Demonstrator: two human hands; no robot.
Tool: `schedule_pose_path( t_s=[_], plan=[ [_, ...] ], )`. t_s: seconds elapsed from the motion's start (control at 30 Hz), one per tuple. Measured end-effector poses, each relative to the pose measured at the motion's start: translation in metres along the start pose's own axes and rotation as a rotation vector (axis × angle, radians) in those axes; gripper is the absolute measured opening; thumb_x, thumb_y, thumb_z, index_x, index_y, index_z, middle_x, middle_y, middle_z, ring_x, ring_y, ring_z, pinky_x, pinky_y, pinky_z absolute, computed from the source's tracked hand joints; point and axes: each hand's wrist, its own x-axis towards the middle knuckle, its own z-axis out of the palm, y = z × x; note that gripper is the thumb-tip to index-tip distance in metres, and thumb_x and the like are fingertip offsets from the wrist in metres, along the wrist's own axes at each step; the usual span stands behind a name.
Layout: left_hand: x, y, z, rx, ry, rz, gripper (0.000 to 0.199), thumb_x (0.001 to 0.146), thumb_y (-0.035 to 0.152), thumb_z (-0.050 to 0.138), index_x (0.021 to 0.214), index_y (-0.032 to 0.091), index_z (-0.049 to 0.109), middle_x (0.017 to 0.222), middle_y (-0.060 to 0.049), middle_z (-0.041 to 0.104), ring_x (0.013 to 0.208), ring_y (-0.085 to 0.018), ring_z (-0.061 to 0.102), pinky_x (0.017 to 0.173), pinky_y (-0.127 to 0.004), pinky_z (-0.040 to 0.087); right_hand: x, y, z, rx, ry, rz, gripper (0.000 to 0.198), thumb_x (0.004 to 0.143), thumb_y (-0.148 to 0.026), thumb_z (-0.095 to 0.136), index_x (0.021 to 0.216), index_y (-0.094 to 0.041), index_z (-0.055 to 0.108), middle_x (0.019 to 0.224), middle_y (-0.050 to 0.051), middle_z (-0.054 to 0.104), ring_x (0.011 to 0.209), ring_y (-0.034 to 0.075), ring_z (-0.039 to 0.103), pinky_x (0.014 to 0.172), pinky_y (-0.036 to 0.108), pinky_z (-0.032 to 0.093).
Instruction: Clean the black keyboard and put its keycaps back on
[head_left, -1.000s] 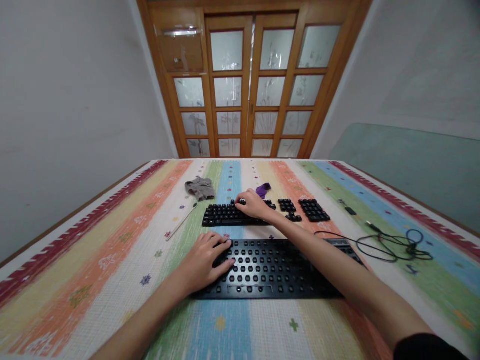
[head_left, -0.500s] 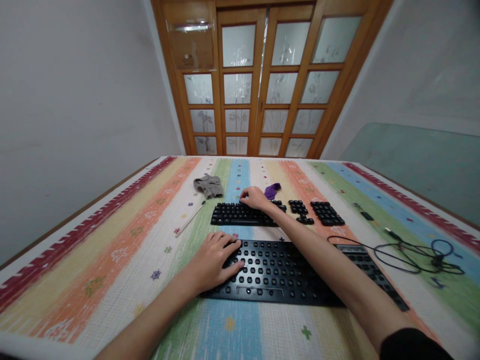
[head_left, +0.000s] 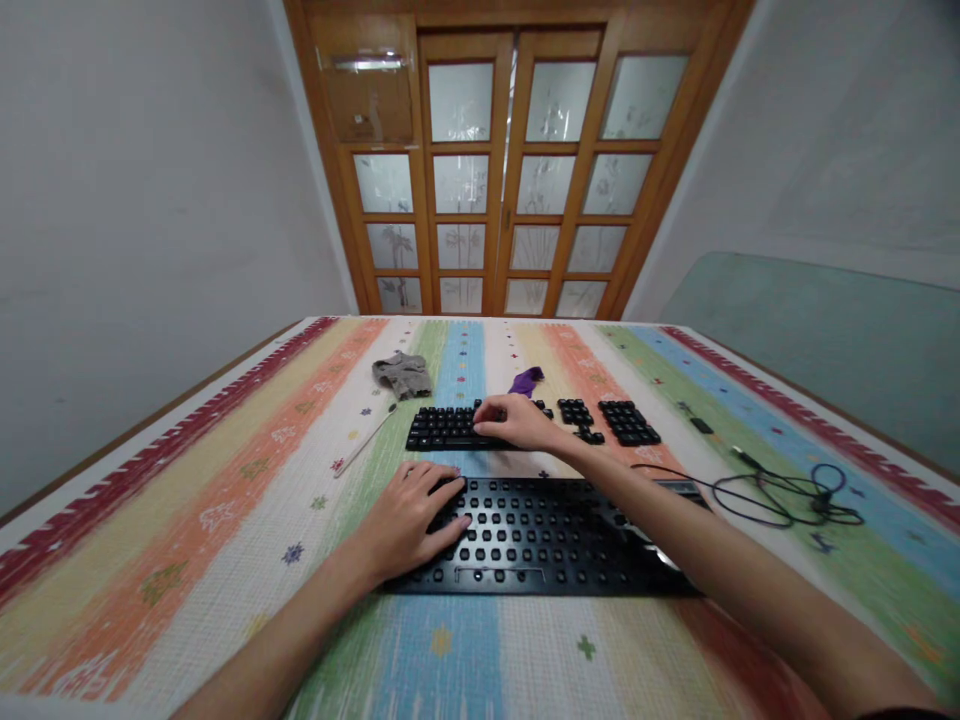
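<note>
A black keyboard base (head_left: 517, 540) with its keycaps off lies across the near part of the table. My left hand (head_left: 409, 515) rests on its left end, fingers spread and thumb on the bare key posts. Beyond the base, loose black keycaps (head_left: 439, 425) are laid out in rows like a keyboard. Over the right part of this block is my right hand (head_left: 517, 420), thumb and fingers pinched together among the caps. Whatever sits between those fingertips is hidden. My right forearm crosses above the base and covers its right end.
A grey cloth (head_left: 403, 375) and a thin white stick-like brush (head_left: 365, 440) with a dark tip lie to the left. A purple cloth (head_left: 526, 380) is behind my right hand. More keycaps (head_left: 628, 423) stand in groups rightward, near a coiled black cable (head_left: 787, 500).
My right hand has come from the back rows of keycaps toward me and slightly right across them. My left hand stays on the base. The whole view has shifted a little.
</note>
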Motion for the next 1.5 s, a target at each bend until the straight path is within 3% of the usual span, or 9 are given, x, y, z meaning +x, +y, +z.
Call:
schedule_pose_path(
  t_s=[0.1, 0.2, 0.53, 0.87, 1.03, 1.3, 1.5],
  plan=[
    [0.001, -0.001, 0.001, -0.005, 0.004, 0.004, 0.03, 0.095, 0.034, 0.06, 0.122, 0.02, 0.065, 0.115, -0.01, 0.068, 0.103, -0.028, 0.06, 0.093, -0.048, 0.047, -0.025, -0.008, 0.006, 0.165, -0.131, -0.016, 0.009, 0.079, -0.023, 0.071, 0.085, -0.016, 0.073, 0.077, 0.002, 0.073, 0.07, 0.014, 0.065, 0.067, 0.025, 0.049],
    [0.002, 0.0, 0.0, 0.001, -0.002, -0.006, 0.03, 0.092, 0.035, 0.064, 0.118, 0.02, 0.067, 0.108, -0.008, 0.07, 0.098, -0.028, 0.062, 0.09, -0.048, 0.047, -0.041, -0.017, 0.013, 0.144, -0.186, -0.029, 0.008, 0.08, -0.021, 0.072, 0.085, -0.016, 0.074, 0.078, 0.002, 0.073, 0.07, 0.014, 0.064, 0.067, 0.025, 0.047],
    [0.003, 0.001, -0.001, 0.023, -0.003, -0.006, 0.032, 0.089, 0.033, 0.066, 0.118, 0.018, 0.068, 0.106, -0.008, 0.069, 0.097, -0.028, 0.061, 0.09, -0.049, 0.048, -0.053, -0.028, 0.023, -0.084, -0.092, -0.186, 0.008, 0.082, -0.012, 0.071, 0.087, -0.017, 0.067, 0.088, 0.004, 0.067, 0.089, 0.018, 0.059, 0.08, 0.03, 0.044],
    [0.001, 0.0, 0.006, 0.026, 0.031, 0.01, 0.044, 0.088, 0.036, 0.067, 0.129, 0.021, 0.062, 0.128, -0.011, 0.061, 0.119, -0.033, 0.052, 0.101, -0.053, 0.046, -0.066, -0.033, 0.035, -0.133, 0.038, -0.253, 0.015, 0.084, -0.008, 0.065, 0.091, -0.018, 0.057, 0.091, 0.005, 0.061, 0.09, 0.019, 0.055, 0.08, 0.031, 0.045],
    [0.0, -0.002, 0.008, 0.032, 0.019, 0.003, 0.047, 0.089, 0.038, 0.066, 0.133, 0.023, 0.06, 0.13, -0.011, 0.061, 0.12, -0.033, 0.051, 0.102, -0.054, 0.045, -0.066, -0.033, 0.037, -0.097, 0.053, -0.218, 0.017, 0.083, -0.008, 0.066, 0.089, -0.018, 0.055, 0.088, 0.004, 0.061, 0.087, 0.019, 0.055, 0.078, 0.03, 0.044],
    [0.001, -0.001, 0.007, 0.011, -0.008, -0.019, 0.047, 0.09, 0.038, 0.064, 0.135, 0.025, 0.058, 0.131, -0.009, 0.06, 0.12, -0.032, 0.051, 0.101, -0.053, 0.044, -0.063, -0.035, 0.035, -0.008, 0.062, -0.002, 0.021, 0.079, -0.008, 0.071, 0.083, -0.019, 0.053, 0.08, 0.0, 0.06, 0.079, 0.016, 0.054, 0.073, 0.028, 0.04],
    [0.001, 0.0, 0.009, 0.025, -0.021, -0.027, 0.045, 0.089, 0.038, 0.066, 0.131, 0.024, 0.061, 0.13, -0.009, 0.06, 0.12, -0.033, 0.05, 0.103, -0.053, 0.043, -0.068, -0.039, 0.036, -0.142, 0.018, -0.119, 0.02, 0.081, -0.003, 0.066, 0.089, -0.018, 0.055, 0.09, 0.004, 0.06, 0.089, 0.019, 0.054, 0.078, 0.029, 0.042]
  ],
)
